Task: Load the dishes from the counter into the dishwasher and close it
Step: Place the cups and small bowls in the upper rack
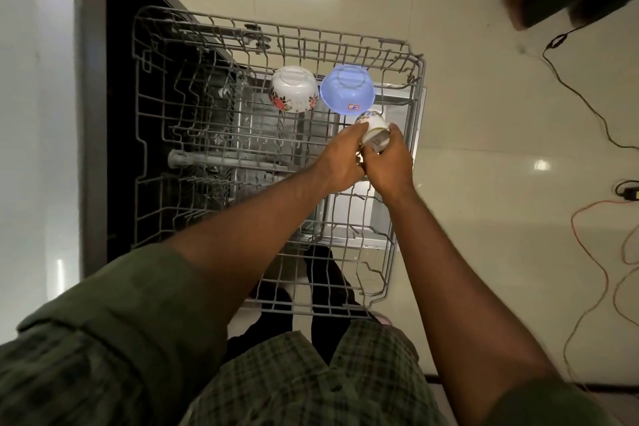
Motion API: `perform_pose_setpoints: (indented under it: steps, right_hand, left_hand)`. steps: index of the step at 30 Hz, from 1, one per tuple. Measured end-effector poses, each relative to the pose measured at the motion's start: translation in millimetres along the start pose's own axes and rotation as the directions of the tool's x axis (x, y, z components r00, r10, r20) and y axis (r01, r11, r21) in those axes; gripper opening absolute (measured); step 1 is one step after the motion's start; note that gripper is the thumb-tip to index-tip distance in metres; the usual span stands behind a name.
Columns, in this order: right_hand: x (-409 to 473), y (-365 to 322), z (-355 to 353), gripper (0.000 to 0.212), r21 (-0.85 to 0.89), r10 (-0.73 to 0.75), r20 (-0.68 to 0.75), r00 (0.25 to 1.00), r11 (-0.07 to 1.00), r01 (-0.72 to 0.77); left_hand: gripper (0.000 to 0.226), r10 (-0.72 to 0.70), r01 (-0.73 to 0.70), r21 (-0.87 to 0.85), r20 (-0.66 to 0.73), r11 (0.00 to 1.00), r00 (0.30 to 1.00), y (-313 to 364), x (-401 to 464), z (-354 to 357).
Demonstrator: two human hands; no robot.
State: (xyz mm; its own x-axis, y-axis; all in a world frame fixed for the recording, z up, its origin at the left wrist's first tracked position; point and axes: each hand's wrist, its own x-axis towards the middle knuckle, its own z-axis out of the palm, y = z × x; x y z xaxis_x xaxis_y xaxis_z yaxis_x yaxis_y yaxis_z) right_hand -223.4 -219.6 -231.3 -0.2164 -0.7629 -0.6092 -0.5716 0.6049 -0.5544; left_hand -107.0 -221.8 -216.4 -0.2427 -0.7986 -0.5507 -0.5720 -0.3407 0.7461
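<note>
Two bowls already upturned in the pulled-out rack (408,162): white floral bowl (294,88), blue bowl (347,90). Left hand (340,162) and right hand (390,162) both wrapped around a small patterned cup (373,130) (just beside the blue one). Next, probably: seat it mouth-down between tines. Pale glossy floor (484,114), loose cables (587,107).

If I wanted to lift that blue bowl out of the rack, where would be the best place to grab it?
Probably from above, by its raised foot ring. The blue bowl sits upside down in the rack, so its rim faces down into the wires and is awkward to reach. The white floral bowl sits close on one side and both hands work a cup nearby, so a sideways approach looks cramped.
</note>
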Motion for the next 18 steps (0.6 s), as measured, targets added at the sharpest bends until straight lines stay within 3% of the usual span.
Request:
perform_pose_setpoints:
  steps: [2, 3, 5, 9, 13, 18]
  right_hand:
    - [-3.6, -1.0, -0.3, 0.07, 0.002, 0.001, -0.011, 1.0, 1.0, -0.001]
    - [-5.7, -1.8, -0.8, 0.069, 0.0, 0.0, -0.014, 1.0, 1.0, 0.0]
    - [-9.4, -2.6, -2.0, 0.067, -0.003, -0.005, -0.021, 1.0, 1.0, 0.004]
    - [-24.1, -3.4, -4.8, 0.065, 0.008, -0.026, -0.022, 0.999, 1.0, 0.026]
    - [-45.2, -5.1, -5.6, 0.064, -0.005, -0.073, -0.004, 0.997, 0.997, 0.073]
    - [-81.3, -10.1, -5.5, 0.073, -0.074, -0.148, 0.06, 0.987, 0.986, 0.153]
  left_hand:
    - [0.043, -0.065, 0.065, -0.023, -0.012, 0.998, 0.998, -0.8, -3.5, -0.1]
    - [0.047, -0.05, 0.05, 0.018, 0.006, 0.999, 0.999, 1.4, -7.1, -2.8]
    - [0.051, -0.085, 0.088, -0.097, 0.03, 0.991, 0.996, 4.8, -17.3, -6.8]
    - [0.07, -0.096, 0.094, -0.127, -0.007, 0.987, 0.995, 10.7, -41.1, -13.4]
    - [0.078, -0.079, 0.079, -0.02, -0.012, 0.997, 0.997, 6.6, -65.8, -17.1]
    - [0.079, -0.066, 0.064, -0.028, -0.072, 0.998, 0.995, 2.4, -107.1, -22.2]
